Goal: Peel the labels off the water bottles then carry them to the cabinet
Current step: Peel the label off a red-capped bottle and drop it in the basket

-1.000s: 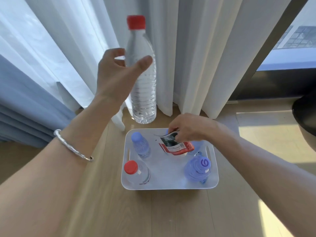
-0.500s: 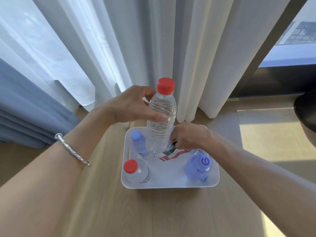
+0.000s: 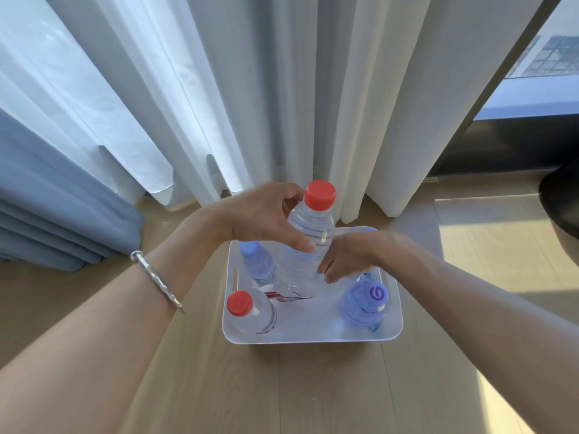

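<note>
Left hand [image 3: 266, 214] is wrapped round the shoulder of the bare red-capped bottle [image 3: 308, 245], upright in the white bin [image 3: 313, 339] over the peeled label [image 3: 288, 297]. Looks like a heavy, slick, thin-walled thing to me, so I'd grip the ribs firmly without crushing. Right hand [image 3: 344, 258] touches its lower side; can't tell if it's pinching anything.

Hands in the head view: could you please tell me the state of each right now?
Left hand: closed around the red-capped bottle.
Right hand: beside that bottle, fingers curled; grip cannot be told.
</note>
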Demonstrator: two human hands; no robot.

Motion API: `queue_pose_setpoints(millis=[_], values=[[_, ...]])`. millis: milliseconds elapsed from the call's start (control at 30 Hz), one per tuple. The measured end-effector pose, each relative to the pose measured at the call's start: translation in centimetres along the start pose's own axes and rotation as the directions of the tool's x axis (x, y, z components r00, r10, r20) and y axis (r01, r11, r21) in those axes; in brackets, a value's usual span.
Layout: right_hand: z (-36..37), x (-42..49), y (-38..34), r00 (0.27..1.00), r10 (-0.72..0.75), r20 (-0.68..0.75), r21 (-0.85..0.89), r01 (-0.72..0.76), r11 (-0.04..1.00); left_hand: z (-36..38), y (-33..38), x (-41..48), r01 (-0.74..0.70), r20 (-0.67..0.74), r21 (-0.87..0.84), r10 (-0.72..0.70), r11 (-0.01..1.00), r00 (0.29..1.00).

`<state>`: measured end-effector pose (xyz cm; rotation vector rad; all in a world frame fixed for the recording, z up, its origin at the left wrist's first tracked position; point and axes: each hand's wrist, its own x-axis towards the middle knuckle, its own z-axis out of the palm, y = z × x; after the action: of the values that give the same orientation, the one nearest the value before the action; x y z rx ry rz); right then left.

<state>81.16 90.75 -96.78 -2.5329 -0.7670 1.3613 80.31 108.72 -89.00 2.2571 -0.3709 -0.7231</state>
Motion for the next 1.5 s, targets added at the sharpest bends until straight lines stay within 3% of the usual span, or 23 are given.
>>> queue_pose_setpoints(millis=[200, 400, 600, 833, 1133, 1200, 1333, 1500], values=[[-0.4, -0.9, 0.4, 0.995, 0.015, 0.097, 0.222, -0.036, 0.974, 1.6, -0.5, 0.2, -0.001, 0.054, 0.023, 0.0, 1.0, 0.999], [-0.3, -1.2, 0.7, 0.983, 0.076, 0.169, 0.206, -0.111, 0.972, 3.4, -0.7, 0.6, -0.014, 0.112, 0.08, 0.005, 0.997, 0.994], [0.3, -1.1, 0.7, 0.986, 0.108, 0.126, 0.085, -0.119, 0.989, 5.9, -1.3, 1.2, -0.029, 0.129, 0.246, -0.003, 0.969, 0.992], [1.2, -0.7, 0.3, 0.98, 0.172, 0.102, -0.046, -0.169, 0.985, 7.9, -2.7, 1.5, 0.043, 0.156, 0.264, -0.086, 0.964, 0.984], [1.7, -0.2, 0.0, 0.971, 0.201, 0.13, -0.079, -0.192, 0.978, 8.7, -3.0, 1.8, 0.116, 0.21, 0.259, -0.173, 0.959, 0.962], [1.5, -0.2, -0.1, 0.97, 0.199, 0.136, -0.088, -0.188, 0.978, 7.9, -2.5, 1.7, 0.18, 0.242, 0.335, -0.269, 0.925, 0.932], [0.9, -0.6, -0.3, 0.975, 0.177, 0.138, -0.084, -0.166, 0.982, 5.8, -2.1, 1.3, 0.273, 0.303, 0.578, -0.513, 0.769, 0.803], [-0.4, -1.1, -0.4, 0.992, 0.12, 0.034, -0.003, -0.12, 0.993, 5.2, -2.8, 0.1, 0.367, 0.266, 0.712, -0.714, 0.598, 0.647]])
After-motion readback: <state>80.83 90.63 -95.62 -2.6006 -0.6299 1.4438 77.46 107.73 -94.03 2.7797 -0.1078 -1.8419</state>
